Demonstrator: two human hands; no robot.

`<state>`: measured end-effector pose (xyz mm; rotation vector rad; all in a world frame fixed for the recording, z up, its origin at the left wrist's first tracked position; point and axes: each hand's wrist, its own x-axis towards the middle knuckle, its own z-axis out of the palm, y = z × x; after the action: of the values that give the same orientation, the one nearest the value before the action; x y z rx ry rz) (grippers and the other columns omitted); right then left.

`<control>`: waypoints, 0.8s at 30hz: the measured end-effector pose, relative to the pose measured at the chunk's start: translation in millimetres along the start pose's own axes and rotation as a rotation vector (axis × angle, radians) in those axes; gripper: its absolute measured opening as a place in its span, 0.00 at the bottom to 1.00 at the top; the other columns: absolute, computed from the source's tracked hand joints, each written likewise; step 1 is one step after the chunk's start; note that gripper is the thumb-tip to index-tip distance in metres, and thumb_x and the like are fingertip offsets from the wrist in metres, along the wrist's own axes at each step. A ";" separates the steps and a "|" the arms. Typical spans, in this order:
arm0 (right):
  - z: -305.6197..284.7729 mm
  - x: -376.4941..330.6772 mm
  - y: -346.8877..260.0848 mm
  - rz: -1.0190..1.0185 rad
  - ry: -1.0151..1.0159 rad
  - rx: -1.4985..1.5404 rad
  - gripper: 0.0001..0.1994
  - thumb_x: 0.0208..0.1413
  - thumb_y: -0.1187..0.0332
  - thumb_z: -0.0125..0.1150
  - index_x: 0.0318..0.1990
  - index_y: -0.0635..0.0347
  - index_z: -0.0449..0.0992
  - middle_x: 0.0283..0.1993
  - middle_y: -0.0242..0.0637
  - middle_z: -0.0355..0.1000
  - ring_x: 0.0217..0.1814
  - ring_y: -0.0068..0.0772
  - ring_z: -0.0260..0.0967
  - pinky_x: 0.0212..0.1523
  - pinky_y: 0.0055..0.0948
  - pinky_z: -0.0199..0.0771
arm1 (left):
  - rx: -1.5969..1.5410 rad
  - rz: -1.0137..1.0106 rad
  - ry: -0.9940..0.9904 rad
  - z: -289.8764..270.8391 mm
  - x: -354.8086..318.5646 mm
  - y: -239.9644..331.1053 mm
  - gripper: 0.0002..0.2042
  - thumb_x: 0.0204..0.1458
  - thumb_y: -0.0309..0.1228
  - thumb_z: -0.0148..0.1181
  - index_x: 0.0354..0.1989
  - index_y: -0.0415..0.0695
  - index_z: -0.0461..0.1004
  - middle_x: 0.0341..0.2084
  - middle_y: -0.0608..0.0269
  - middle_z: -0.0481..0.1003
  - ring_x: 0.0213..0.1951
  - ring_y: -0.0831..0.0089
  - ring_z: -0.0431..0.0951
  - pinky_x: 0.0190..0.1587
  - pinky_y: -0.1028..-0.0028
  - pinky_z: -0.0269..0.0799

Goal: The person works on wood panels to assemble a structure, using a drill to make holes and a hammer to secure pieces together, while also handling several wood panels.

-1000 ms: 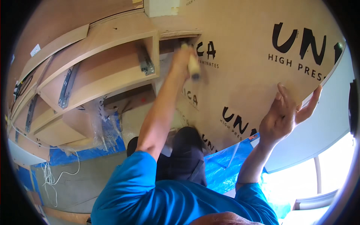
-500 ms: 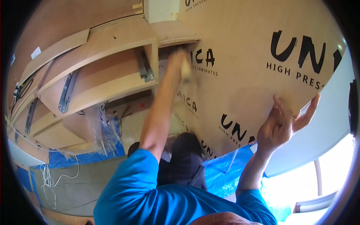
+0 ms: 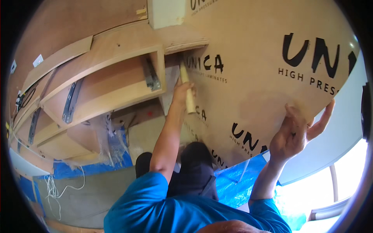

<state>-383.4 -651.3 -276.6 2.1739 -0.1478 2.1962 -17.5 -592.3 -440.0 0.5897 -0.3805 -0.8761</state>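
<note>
My left hand (image 3: 182,93) is closed round a pale yellow stick (image 3: 190,101). The stick lies along the face of a large brown laminate sheet (image 3: 256,93), close to the cabinet's corner; its upper end is blurred. Black lettering is printed over the sheet, which curves away to the right. On the sheet's right side, near its lower edge, my right hand (image 3: 289,136) rests with fingers spread, one of them reaching toward the edge.
To the left stands a wooden cabinet frame (image 3: 105,50) with open bays and metal drawer slides (image 3: 72,101). Clear plastic film (image 3: 107,139) hangs below it. Blue plastic sheeting (image 3: 237,174) covers the floor, and a white cable (image 3: 52,190) lies at lower left.
My left hand has come down and toward me with the stick, which shows more plainly now. My right hand stays at the sheet's edge.
</note>
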 end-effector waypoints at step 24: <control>2.5 -1.2 -4.7 0.096 0.061 0.013 0.10 0.54 0.85 0.64 0.39 0.62 0.84 0.76 0.56 0.50 0.65 0.49 0.70 0.59 0.36 0.76 | 0.155 -0.163 0.173 9.2 -28.1 -13.1 0.06 0.49 0.30 0.57 0.30 0.42 0.67 0.17 0.62 0.69 0.16 0.71 0.71 0.14 0.70 0.69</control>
<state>-380.5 -646.8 -277.6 2.1469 -0.2407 2.3172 -46.9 -579.2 -443.1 0.8427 -0.2473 -0.9487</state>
